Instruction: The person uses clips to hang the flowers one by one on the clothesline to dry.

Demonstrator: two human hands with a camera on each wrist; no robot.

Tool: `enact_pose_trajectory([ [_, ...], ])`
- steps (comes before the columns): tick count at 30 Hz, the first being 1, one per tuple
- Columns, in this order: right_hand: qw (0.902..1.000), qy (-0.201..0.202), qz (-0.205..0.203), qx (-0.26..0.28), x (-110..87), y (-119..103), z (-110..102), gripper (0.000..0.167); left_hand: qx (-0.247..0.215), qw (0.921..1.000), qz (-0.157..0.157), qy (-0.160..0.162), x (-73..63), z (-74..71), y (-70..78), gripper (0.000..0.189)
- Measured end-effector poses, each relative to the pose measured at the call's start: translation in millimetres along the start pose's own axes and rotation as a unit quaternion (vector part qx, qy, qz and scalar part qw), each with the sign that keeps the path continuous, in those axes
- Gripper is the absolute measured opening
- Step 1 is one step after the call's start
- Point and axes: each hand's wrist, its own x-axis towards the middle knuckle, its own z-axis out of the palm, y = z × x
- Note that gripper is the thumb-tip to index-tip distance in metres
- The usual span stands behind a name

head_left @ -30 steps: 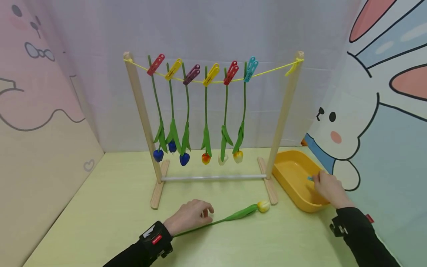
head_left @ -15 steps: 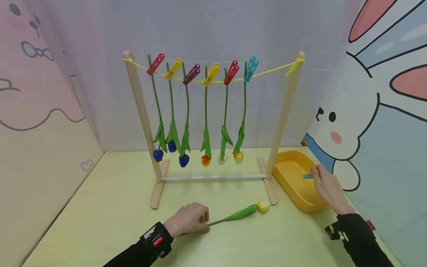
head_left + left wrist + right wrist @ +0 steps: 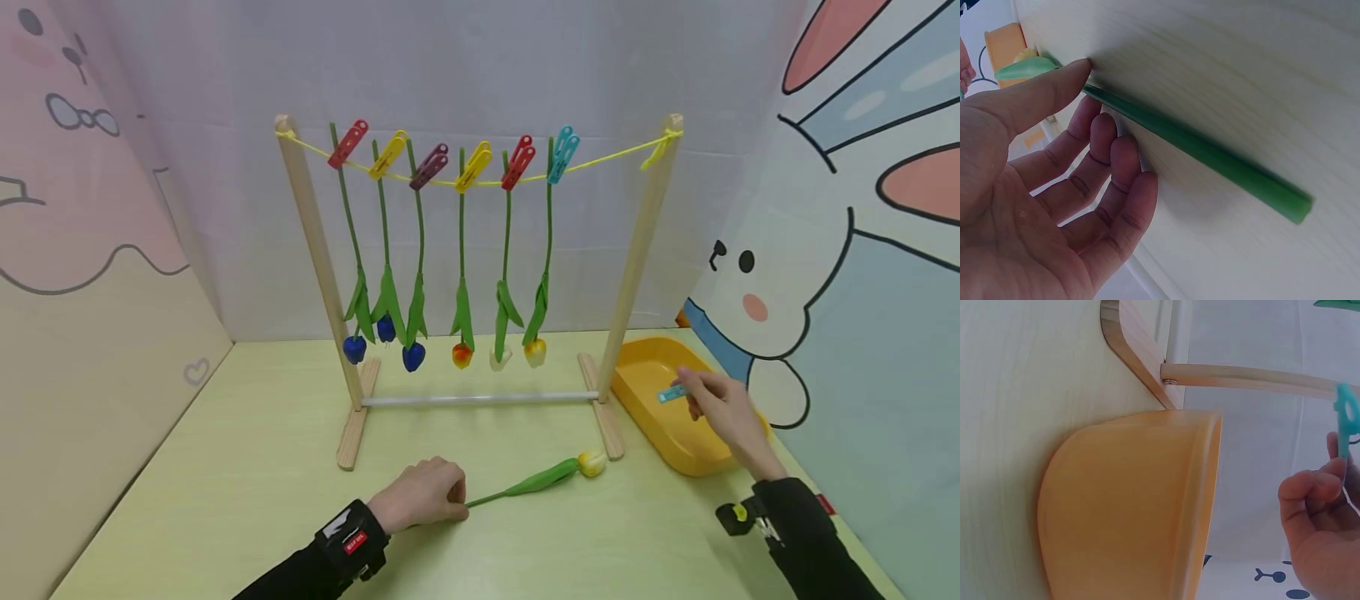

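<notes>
An artificial yellow-white tulip [image 3: 550, 477] lies on the table, its bloom toward the right. My left hand [image 3: 423, 496] pinches its green stem [image 3: 1197, 147] between thumb and index finger, and the cut end sticks out beyond the palm in the left wrist view. Over the yellow tray [image 3: 675, 450], my right hand [image 3: 727, 417] holds a light-blue clothespin [image 3: 672, 393] by one end. The right wrist view shows this clothespin pinched between thumb and fingers, its other end sticking out.
Behind the hands stands a wooden frame [image 3: 637, 242] with a yellow string [image 3: 615, 156]. Several tulips hang from it head down, each under a clothespin such as the purple one [image 3: 430, 167]. A rod [image 3: 480, 400] joins the frame's feet. Printed cloth walls enclose the table.
My right hand has lifted the blue clothespin up and leftward within the tray's area. The left hand's fingers have closed onto the tulip stem. The tulip itself stays in place.
</notes>
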Motion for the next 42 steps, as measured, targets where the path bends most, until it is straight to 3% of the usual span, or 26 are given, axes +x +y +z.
enact_pose_trajectory([
  [6, 0.9987, 0.001, -0.024, 0.044, -1.0, -6, 7, 0.057, -0.001, 1.0, 0.005, 0.005, -0.9, 0.9, 0.5, 0.013],
  [11, 0.9968, -0.035, -0.032, 0.064, -2.5, -14, 8, 0.058, -0.026, 0.9996, 0.005, 0.013, -3.8, -0.9, -0.6, 0.01],
  [14, 0.9959, -0.05, -0.042, 0.062, -3.5, -17, 7, 0.054, -0.066, 0.9978, 0.012, -0.004, -2.7, -1.1, -4.2, 0.007],
  [16, 0.9954, -0.061, -0.045, 0.06, -3.4, -19, 6, 0.05, -0.106, 0.9932, 0.032, -0.036, -0.8, -1.0, -7.8, 0.007],
  [18, 0.9943, -0.074, -0.042, 0.064, -2.7, -19, 4, 0.047, -0.154, 0.9831, 0.062, -0.077, 1.0, -1.6, -10.6, 0.007],
  [22, 0.9913, -0.086, -0.028, 0.095, -1.5, -18, 1, 0.045, -0.226, 0.9525, 0.128, -0.159, 4.2, -5.5, -12.5, 0.013],
  [25, 0.9868, -0.086, -0.019, 0.136, -0.7, -15, -2, 0.036, -0.259, 0.9338, 0.155, -0.192, 5.9, -8.8, -11.0, 0.02],
  [28, 0.9774, -0.09, -0.012, 0.191, -0.1, -11, -4, 0.022, -0.281, 0.9223, 0.167, -0.206, 7.4, -11.3, -10.0, 0.025],
  [32, 0.9485, -0.103, 0.001, 0.3, 1.1, -9, -7, 0.019, -0.303, 0.9129, 0.183, -0.203, 8.3, -15.3, -8.2, 0.031],
  [39, 0.8657, -0.112, 0.046, 0.486, 4.5, -11, -13, 0.024, -0.32, 0.9102, 0.19, -0.182, 8.8, -18.6, -6.4, 0.033],
  [42, 0.8466, -0.101, 0.042, 0.521, 5.6, -14, -14, 0.025, -0.333, 0.9085, 0.199, -0.154, 10.3, -19.0, -6.7, 0.031],
])
